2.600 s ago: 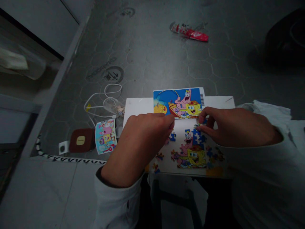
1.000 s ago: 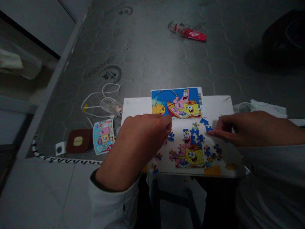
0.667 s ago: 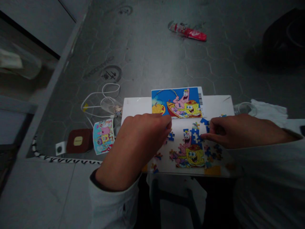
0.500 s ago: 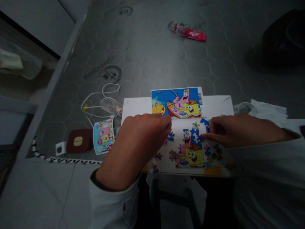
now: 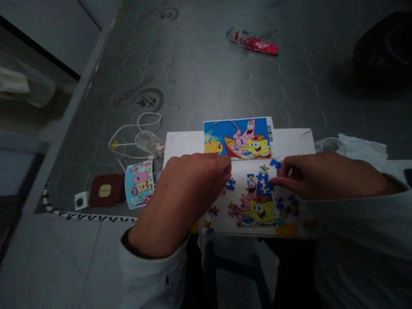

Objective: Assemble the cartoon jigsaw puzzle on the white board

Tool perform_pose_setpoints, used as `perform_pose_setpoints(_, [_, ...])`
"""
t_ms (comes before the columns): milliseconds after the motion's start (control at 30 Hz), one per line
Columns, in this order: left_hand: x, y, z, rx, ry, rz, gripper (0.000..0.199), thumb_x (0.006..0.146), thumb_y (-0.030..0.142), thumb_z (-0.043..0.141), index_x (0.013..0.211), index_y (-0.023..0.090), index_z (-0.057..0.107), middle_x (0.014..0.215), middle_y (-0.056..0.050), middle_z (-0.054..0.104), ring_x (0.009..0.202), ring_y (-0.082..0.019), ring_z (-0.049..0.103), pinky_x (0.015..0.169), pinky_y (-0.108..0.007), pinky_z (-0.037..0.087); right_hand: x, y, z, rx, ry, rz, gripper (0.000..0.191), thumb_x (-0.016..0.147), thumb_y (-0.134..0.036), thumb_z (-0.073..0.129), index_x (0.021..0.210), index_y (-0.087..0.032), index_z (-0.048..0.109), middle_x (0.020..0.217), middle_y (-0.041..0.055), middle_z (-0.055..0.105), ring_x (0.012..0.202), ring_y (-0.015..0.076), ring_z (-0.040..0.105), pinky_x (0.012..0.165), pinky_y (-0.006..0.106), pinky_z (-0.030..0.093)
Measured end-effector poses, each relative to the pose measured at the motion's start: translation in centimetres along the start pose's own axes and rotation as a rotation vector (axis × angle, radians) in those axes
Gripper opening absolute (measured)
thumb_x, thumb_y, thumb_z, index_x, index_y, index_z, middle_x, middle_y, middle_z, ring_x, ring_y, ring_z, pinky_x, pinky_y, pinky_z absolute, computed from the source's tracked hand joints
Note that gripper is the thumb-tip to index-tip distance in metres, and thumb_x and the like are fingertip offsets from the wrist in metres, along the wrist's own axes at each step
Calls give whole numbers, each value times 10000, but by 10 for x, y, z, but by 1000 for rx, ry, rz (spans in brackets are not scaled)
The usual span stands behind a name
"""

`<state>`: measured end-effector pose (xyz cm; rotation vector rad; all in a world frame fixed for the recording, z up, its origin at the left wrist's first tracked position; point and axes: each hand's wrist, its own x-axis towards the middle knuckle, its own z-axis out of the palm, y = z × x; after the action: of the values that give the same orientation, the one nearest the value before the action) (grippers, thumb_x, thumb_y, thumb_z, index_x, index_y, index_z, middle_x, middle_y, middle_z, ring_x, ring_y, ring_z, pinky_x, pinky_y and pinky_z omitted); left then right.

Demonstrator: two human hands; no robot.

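Observation:
A partly joined jigsaw puzzle (image 5: pixel 262 210), showing a yellow square character and a pink starfish, lies on a white board. My right hand (image 5: pixel 305 175) is at its upper right, thumb and forefinger pinched at the edge of a blue puzzle piece (image 5: pixel 266 185). To the left of the puzzle hovers my left hand (image 5: pixel 202 174), curled closed. Its fingertips are turned away, so anything in them is hidden. Loose pieces (image 5: pixel 288 205) lie right of the puzzle, and a few others (image 5: pixel 210 219) lie left, partly behind my left hand. Behind both hands rests the picture card (image 5: pixel 240 138) with the same characters.
The white board (image 5: pixel 185 143) rests above a dark stool frame (image 5: pixel 231 267). On the left are a second picture card (image 5: pixel 139 184), a brown box (image 5: pixel 107 191) and a white cable (image 5: pixel 124 128). A white cloth (image 5: pixel 363 146) lies right; a red wrapper (image 5: pixel 254 43) is on the floor.
Blue now fills more of the gap in the puzzle's upper right part, beside my right fingertips. My right fingers have shifted slightly; the left hand has stayed in place.

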<state>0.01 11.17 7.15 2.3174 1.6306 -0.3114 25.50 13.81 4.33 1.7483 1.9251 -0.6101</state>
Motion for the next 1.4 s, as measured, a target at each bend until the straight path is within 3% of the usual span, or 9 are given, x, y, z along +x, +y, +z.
perform_pose_setpoints(233, [-1,0,-1,16,-22,-15,223,1098,308,604,1142,302,822,1041,-50,891,811,-267,789,621,-349,347,-2,-11,-1,32,-85,-32,197,930,-486,750,1027,-320,798,873,74,817,695,277,725,631,419,486])
perform_pose_setpoints(467, [1,-2,3,14,-4,11,183,1087,325,628,1134,303,804,1077,-54,890,857,-302,811,632,-365,343,3,1,10,16,12,-175,309,910,-617,739,939,-325,833,795,92,788,552,244,655,484,368,409])
perform_pose_setpoints(600, [1,-1,2,11,-8,15,181,1092,315,620,1120,301,799,1061,-42,890,827,-282,802,623,-359,340,0,-5,7,15,-48,-125,201,908,-513,750,965,-330,810,818,74,794,615,264,691,561,407,481])
perform_pose_setpoints(833, [-1,0,2,13,20,27,171,1095,316,631,1121,296,799,1067,-41,889,836,-259,796,623,-350,350,-3,-13,2,-22,-102,-97,206,914,-485,731,1023,-332,816,885,57,812,643,230,678,558,358,429])
perform_pose_setpoints(1067, [-1,1,2,18,30,35,187,1098,315,619,1117,292,804,1053,-41,886,807,-253,792,611,-350,352,-10,-20,-5,-7,-143,-45,141,940,-420,721,955,-303,799,897,64,818,694,237,704,639,391,450])
perform_pose_setpoints(1400, [-2,0,4,28,31,38,193,1101,319,609,1093,299,800,1026,-42,885,798,-272,799,602,-353,318,-15,-21,-5,-54,-18,-35,145,946,-467,738,969,-332,784,831,48,795,602,230,640,584,366,347])
